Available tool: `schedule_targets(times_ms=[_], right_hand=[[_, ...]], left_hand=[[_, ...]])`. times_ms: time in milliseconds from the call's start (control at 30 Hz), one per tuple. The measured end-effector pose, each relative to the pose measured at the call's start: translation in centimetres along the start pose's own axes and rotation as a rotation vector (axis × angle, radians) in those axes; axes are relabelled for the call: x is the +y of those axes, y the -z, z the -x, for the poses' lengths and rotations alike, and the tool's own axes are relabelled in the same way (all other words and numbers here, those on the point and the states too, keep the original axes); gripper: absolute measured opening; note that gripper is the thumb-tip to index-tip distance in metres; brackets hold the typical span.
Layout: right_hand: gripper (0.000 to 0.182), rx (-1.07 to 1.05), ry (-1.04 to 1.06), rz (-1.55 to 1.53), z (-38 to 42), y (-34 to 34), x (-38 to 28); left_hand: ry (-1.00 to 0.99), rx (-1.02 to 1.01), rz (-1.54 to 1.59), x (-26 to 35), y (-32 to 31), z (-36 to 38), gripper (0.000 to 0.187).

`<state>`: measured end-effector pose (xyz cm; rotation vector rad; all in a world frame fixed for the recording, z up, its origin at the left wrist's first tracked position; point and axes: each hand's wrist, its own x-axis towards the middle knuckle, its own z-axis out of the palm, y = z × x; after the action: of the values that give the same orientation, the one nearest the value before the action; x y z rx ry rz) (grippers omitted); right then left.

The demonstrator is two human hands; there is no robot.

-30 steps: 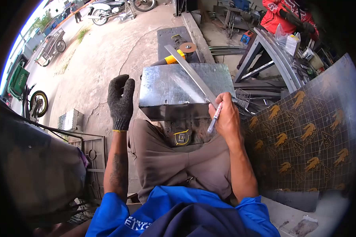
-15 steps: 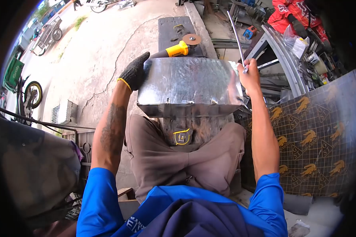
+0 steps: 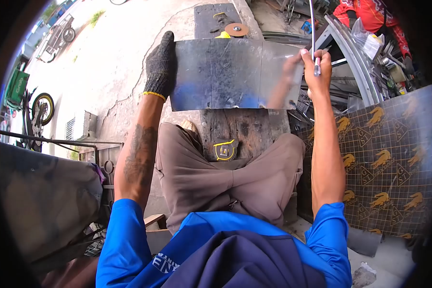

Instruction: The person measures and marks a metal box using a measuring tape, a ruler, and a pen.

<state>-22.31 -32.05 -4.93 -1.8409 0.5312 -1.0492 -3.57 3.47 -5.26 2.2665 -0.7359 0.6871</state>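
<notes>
A shiny sheet-metal piece [image 3: 235, 72] is held up over a dark, worn wooden bench [image 3: 254, 129]. At its left edge my left hand [image 3: 161, 65], in a black knitted glove with a yellow cuff, grips it. My bare right hand [image 3: 318, 72] is closed at the right edge, with a thin pale rod [image 3: 313, 29] between its fingers. Beyond the metal, an angle grinder's brown disc [image 3: 236, 30] and a bit of its yellow body show; the metal hides the rest. A black and yellow tape measure [image 3: 225, 150] lies on the bench between the legs.
A patterned dark panel [image 3: 379, 163] leans at the right. Metal frames [image 3: 353, 67] and scrap lie at the upper right, near a person in red [image 3: 369, 17]. A motorbike [image 3: 38, 110] and a cart [image 3: 57, 38] stand at the left, beyond a dark cover [image 3: 53, 206].
Both hands have raised the metal piece and tilted it, so its near side face no longer shows. It now covers most of the grinder. The rod has turned more upright.
</notes>
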Motion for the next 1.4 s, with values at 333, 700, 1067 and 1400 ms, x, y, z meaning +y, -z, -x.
schedule_targets(times_ms=[333, 700, 1067, 1400], right_hand=[[0.041, 0.106, 0.064, -0.193, 6.6, -0.2, 3.6], [0.036, 0.167, 0.020, -0.230, 15.6, 1.4, 7.0], [0.039, 0.202, 0.191, 0.197, 16.8, 4.5, 0.5], [0.030, -0.376, 0.153, 0.355, 18.0, 2.2, -10.3]], left_hand=[[-0.056, 0.275, 0.043, -2.6, -1.7, 6.6, 0.021], [0.424, 0.145, 0.600, -5.5, -2.8, 14.6, 0.037], [0.720, 0.151, 0.982, -1.0, 1.1, 13.9, 0.040], [-0.151, -0.535, 0.226, 11.1, 2.5, 22.2, 0.054]])
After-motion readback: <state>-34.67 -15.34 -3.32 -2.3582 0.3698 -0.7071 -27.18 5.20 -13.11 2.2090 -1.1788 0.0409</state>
